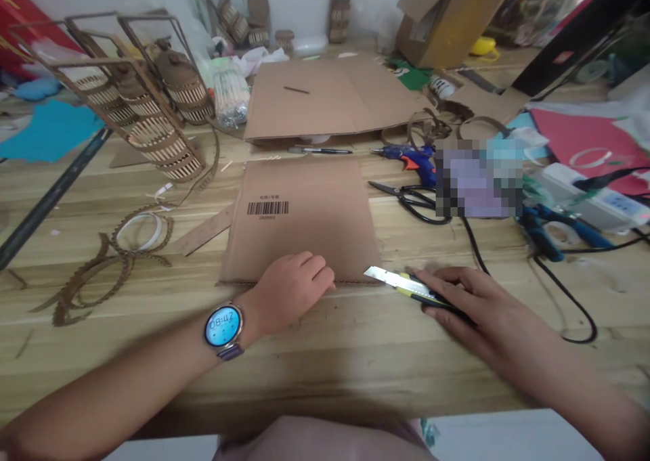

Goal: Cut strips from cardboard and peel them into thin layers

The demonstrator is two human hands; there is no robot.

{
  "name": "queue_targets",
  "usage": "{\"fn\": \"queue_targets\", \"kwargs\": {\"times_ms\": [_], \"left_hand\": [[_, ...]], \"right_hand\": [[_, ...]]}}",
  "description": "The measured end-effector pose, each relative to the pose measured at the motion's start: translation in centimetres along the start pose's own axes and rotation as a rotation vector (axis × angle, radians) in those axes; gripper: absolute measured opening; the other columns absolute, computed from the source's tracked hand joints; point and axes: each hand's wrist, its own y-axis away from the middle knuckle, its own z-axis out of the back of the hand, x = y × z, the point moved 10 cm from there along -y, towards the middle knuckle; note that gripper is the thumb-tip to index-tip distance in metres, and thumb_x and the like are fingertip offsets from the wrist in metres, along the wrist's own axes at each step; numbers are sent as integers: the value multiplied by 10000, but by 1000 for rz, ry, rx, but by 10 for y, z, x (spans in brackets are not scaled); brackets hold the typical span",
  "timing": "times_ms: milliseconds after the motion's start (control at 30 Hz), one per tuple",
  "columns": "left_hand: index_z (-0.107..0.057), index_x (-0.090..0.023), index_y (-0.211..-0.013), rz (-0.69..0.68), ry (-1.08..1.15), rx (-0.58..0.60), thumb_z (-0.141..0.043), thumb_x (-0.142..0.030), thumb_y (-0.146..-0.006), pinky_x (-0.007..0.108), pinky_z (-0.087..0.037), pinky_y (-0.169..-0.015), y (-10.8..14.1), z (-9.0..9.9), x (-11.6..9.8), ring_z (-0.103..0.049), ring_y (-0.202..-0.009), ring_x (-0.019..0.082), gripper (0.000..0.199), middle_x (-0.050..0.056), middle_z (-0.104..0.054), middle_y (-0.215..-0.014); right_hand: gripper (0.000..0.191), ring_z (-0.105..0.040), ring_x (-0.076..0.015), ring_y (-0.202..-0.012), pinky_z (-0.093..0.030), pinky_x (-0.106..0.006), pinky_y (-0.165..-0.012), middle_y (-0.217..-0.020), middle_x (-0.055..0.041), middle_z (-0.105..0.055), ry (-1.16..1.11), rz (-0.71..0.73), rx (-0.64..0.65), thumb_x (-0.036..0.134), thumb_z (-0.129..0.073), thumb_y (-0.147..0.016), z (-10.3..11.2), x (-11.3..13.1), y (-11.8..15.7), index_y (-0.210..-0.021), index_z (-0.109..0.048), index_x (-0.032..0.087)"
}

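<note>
Brown cardboard (309, 234) printed with a barcode (267, 208) lies on the table (325, 366), its near edge partly beneath the left hand (289, 288), whose fingers are curled; whether they grip anything, I cannot tell. Just right of the cardboard, the right hand (477, 315) is clamped on a utility knife (406, 285), its blade (383, 275) overlapping the near right corner.

A craft workshop (cluttered, too): glue gun (427, 171), scissors (401, 192), cardboard (315, 227), wooden bench (325, 363).
</note>
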Motion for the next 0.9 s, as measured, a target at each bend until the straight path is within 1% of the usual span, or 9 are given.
{"fn": "queue_targets", "kwargs": {"times_ms": [133, 233, 300, 367, 433, 500, 567, 733, 900], "left_hand": [[-609, -166, -854, 104, 148, 67, -461, -330, -1030, 312, -434, -710, -3, -10, 18, -502, -799, 185, 282, 40, -580, -853], [-660, -178, -932, 161, 249, 64, -518, -322, -1003, 396, -465, -891, -5, -11, 28, -515, -994, 229, 214, 70, -602, -1036], [-683, -222, -1079, 112, 269, 71, -457, -216, -1016, 431, -445, -993, -5, -12, 26, -486, -1152, 247, 235, 85, -574, -1227], [-639, -318, -1258, 1, 265, 119, -382, -90, -996, 467, -393, -1085, -4, -17, 16, -425, -1293, 252, 432, 62, -511, -1397], [-547, -381, -1383, -75, 253, 185, -388, -90, -989, 532, -324, -1145, -2, -23, 9, -350, -1397, 282, 515, 39, -447, -1507], [-476, -368, -1451, -79, 244, 226, -438, -208, -1013, 589, -271, -1166, -1, -28, 9, -296, -1451, 325, 468, 50, -404, -1561], [-438, -353, -1481, -57, 251, 250, -437, -277, -1028, 595, -268, -1169, -2, -31, 10, -278, -1473, 334, 459, 58, -370, -1590], [-423, -348, -1490, -1, 272, 300, -407, -157, -1019, 609, -276, -1161, -6, -33, 13, -253, -1498, 325, 508, 73, -354, -1600], [-445, -338, -1479, 44, 273, 305, -416, -141, -1009, 640, -274, -1150, -7, -32, 16, -248, -1498, 342, 510, 93, -356, -1596]], "right_hand": [[465, -643, -243, -1034, -572, -370, -836, -1145, -96, -633, 1, -10, 12, 374, -483, -977, -2, -2, -3, -1432, -518, 284], [467, -640, -232, -1019, -564, -363, -850, -1136, -99, -630, 20, -1, 13, 357, -463, -988, -2, -2, -7, -1443, -508, 260], [473, -639, -232, -1011, -562, -363, -850, -1140, -103, -630, 38, 1, 19, 355, -458, -992, -4, -3, -7, -1450, -501, 246], [480, -638, -239, -996, -561, -373, -844, -1125, -107, -632, 55, -1, 18, 365, -455, -991, -5, -3, -7, -1451, -503, 236], [486, -638, -242, -976, -561, -380, -836, -1097, -109, -629, 60, -12, 15, 377, -453, -991, -6, -4, -6, -1451, -507, 228], [489, -638, -241, -974, -559, -380, -841, -1082, -110, -625, 54, -21, 11, 376, -455, -991, -7, -5, -5, -1452, -508, 222], [487, -634, -237, -985, -558, -375, -852, -1090, -110, -622, 43, -14, 1, 371, -460, -991, -8, -5, -3, -1451, -509, 220], [435, -629, -230, -1000, -560, -388, -865, -1117, -103, -629, 35, 2, -3, 355, -467, -994, -8, -5, -4, -1405, -561, 249], [427, -632, -240, -1007, -568, -395, -849, -1122, -107, -648, 75, 1, 17, 373, -459, -1000, -10, -7, -11, -1389, -577, 245]]}}
